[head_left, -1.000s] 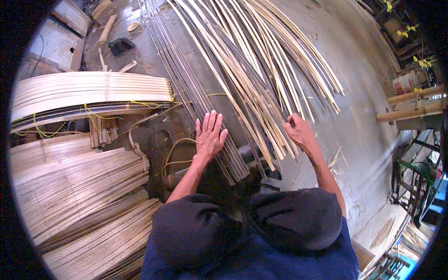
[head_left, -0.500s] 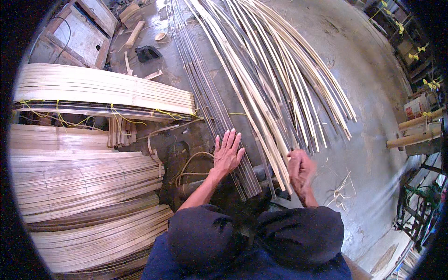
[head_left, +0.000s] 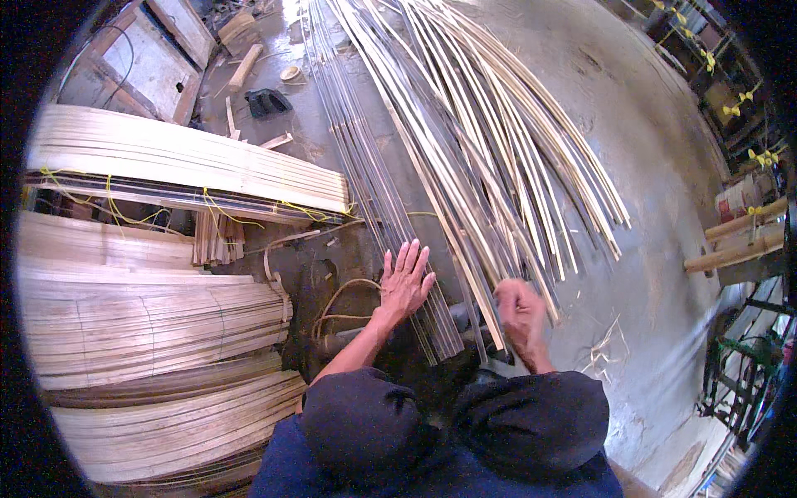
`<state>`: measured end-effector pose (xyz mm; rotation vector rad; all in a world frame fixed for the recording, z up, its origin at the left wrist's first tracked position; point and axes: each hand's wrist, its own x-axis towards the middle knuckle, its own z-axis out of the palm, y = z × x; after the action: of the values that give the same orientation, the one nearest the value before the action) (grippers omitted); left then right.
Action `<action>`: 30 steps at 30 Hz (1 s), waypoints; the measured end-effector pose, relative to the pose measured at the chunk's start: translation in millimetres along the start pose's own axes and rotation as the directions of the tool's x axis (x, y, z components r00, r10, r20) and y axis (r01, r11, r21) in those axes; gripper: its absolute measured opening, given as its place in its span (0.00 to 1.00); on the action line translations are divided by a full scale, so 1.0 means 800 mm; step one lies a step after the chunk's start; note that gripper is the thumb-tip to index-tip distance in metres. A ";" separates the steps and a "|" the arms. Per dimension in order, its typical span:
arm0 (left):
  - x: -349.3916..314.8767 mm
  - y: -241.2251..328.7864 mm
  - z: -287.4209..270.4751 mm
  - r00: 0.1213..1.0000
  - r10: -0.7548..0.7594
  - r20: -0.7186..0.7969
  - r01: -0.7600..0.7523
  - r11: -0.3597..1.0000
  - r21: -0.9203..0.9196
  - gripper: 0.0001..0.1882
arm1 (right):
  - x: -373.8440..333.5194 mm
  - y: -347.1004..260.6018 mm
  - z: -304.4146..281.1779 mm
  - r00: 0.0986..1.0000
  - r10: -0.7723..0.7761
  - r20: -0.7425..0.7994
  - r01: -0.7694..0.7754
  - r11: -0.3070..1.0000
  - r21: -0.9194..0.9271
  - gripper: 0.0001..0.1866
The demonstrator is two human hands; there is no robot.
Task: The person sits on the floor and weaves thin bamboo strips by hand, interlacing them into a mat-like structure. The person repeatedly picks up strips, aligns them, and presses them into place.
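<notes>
Strips (head_left: 465,158) of pale bamboo fan across the floor (head_left: 656,191), right of tied bundles (head_left: 149,315). Left hand (head_left: 405,282) lies open, fingers spread, flat on the grey strips (head_left: 365,174). Right hand (head_left: 519,311) is closed around pale strip ends.

Both forearms are bare, with no sleeves, gloves, watch or rings to be seen on the left hand (head_left: 405,282) or the right hand (head_left: 520,313). The knees (head_left: 452,423) are covered by dark, nearly black trousers. Below them shows a strip of dark blue cloth (head_left: 278,465).
</notes>
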<state>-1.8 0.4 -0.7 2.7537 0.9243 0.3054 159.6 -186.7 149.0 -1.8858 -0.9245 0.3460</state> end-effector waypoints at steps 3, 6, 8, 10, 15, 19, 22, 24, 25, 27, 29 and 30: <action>-0.001 0.003 -0.005 0.999 -0.014 0.042 0.014 1.000 -0.016 0.34 | 0.016 -0.013 -0.019 0.966 -0.203 -0.158 0.214 0.975 0.057 0.12; 0.002 0.011 0.004 1.000 0.018 -0.001 -0.018 1.000 0.008 0.34 | -0.016 0.022 -0.002 0.998 0.055 -0.042 -0.058 0.994 -0.088 0.13; 0.008 0.011 0.008 0.999 0.033 -0.030 -0.033 0.999 -0.001 0.34 | -0.029 0.038 0.004 0.996 0.084 -0.016 -0.085 0.993 -0.077 0.14; -0.001 0.003 0.006 0.999 0.035 -0.041 -0.035 0.999 -0.004 0.34 | -0.026 0.018 0.009 0.997 0.071 0.004 -0.071 0.997 -0.029 0.15; -0.007 -0.002 0.006 0.999 0.031 -0.045 -0.030 0.999 0.020 0.34 | 0.012 -0.056 -0.022 0.995 -0.043 -0.088 0.049 0.997 0.066 0.16; 0.005 0.013 0.005 0.997 0.045 -0.056 -0.045 0.999 -0.009 0.33 | -0.016 -0.009 -0.008 0.986 -0.149 -0.079 0.146 0.988 -0.047 0.14; -0.004 0.004 0.003 0.998 0.043 -0.054 -0.042 0.999 0.021 0.34 | -0.035 0.015 0.027 1.000 -0.005 -0.005 0.005 1.000 0.014 0.14; -0.004 0.000 0.004 0.999 0.030 -0.031 -0.029 0.999 0.034 0.34 | -0.034 0.009 0.038 0.990 0.119 0.073 -0.122 0.992 0.037 0.14; -0.007 0.001 0.005 1.000 0.026 -0.015 -0.025 0.999 0.032 0.34 | -0.032 0.014 0.046 0.982 0.138 0.128 -0.142 0.990 0.023 0.14; -0.002 0.007 0.003 1.000 0.029 -0.001 -0.029 0.999 0.020 0.35 | -0.026 0.038 0.066 0.962 0.164 0.219 -0.165 0.986 -0.015 0.14; -0.001 0.007 0.001 1.000 0.030 -0.006 -0.030 0.999 0.021 0.36 | -0.028 0.055 0.089 0.944 0.202 0.260 -0.195 0.979 -0.052 0.15; -0.001 0.007 0.000 0.999 0.031 -0.006 -0.031 0.999 0.023 0.36 | -0.029 0.059 0.100 0.952 0.202 0.231 -0.196 0.979 -0.048 0.15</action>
<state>0.8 -4.6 0.6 2.7916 0.8924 0.3109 118.1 -163.1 66.1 -1.9958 -0.8968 0.6946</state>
